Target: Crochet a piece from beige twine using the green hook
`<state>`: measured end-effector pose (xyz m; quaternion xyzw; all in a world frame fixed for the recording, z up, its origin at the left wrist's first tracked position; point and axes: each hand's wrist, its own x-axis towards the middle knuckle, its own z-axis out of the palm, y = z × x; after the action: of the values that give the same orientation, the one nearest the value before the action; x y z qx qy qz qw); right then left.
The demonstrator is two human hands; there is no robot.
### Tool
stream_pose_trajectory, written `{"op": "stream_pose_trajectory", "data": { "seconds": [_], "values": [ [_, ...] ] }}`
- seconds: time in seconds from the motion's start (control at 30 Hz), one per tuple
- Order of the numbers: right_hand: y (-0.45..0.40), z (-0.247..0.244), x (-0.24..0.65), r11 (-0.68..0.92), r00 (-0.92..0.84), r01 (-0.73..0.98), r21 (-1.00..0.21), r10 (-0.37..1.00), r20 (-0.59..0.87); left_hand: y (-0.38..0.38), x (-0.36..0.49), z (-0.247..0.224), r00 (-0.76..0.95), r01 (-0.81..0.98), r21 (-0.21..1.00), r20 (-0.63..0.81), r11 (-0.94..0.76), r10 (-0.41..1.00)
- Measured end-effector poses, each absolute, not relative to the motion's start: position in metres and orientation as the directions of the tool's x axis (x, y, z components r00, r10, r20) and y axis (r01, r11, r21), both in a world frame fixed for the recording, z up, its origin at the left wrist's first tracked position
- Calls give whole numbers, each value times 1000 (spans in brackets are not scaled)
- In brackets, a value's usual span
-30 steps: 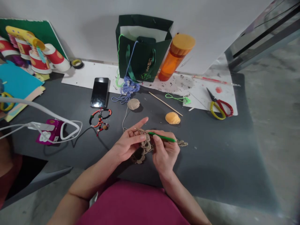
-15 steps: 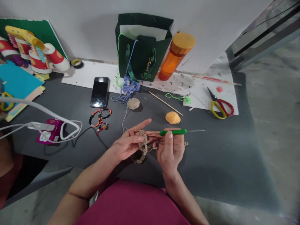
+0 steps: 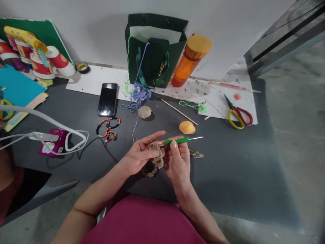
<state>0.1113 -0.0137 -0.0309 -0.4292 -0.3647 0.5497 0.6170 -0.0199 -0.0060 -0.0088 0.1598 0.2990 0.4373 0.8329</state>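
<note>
Tan crocheted work [image 3: 156, 154] sits pinched between the closed fingers [image 3: 152, 153] of the left hand [image 3: 138, 157], while the right hand [image 3: 178, 162] grips a green-handled crochet hook [image 3: 176, 141], its metal tip pointing clear of the work. Beyond the fingers, a thin strand [image 3: 134, 128] leads to a twine ball [image 3: 144, 112] on the worktop [image 3: 228, 176]; an orange seashell [image 3: 187, 127] lies farther along. Caution: relaxed fingers could let the loops unravel, and a snagged strand could drag the ball.
</note>
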Motion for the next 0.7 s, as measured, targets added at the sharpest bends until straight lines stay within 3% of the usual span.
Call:
{"op": "stream_pose_trajectory", "data": {
  "seconds": [0.17, 0.27, 0.33, 0.43, 0.53, 0.7],
  "values": [
    [-16, -34, 110, 131, 157, -281, -951, 984, 89, -6, -16, -6, 316, -654, 568, -397, 500, 862],
    [-15, -31, 114, 261, 107, -109, -959, 962, 250, -5, -15, -5, 266, -662, 581, -407, 472, 874],
    [-14, -29, 117, 427, 56, 81, -901, 900, 431, -4, -16, -5, 268, -662, 575, -419, 482, 868],
    [-13, -28, 120, 619, -47, 319, -717, 766, 641, -3, -20, -6, 294, -664, 550, -431, 507, 853],
    [-14, -30, 123, 666, -142, 416, -619, 720, 679, 0, -25, -5, 315, -674, 518, -444, 527, 839],
    [-15, -32, 125, 685, -206, 466, -560, 699, 685, 3, -28, -2, 302, -671, 489, -506, 557, 808]
  ]
}}
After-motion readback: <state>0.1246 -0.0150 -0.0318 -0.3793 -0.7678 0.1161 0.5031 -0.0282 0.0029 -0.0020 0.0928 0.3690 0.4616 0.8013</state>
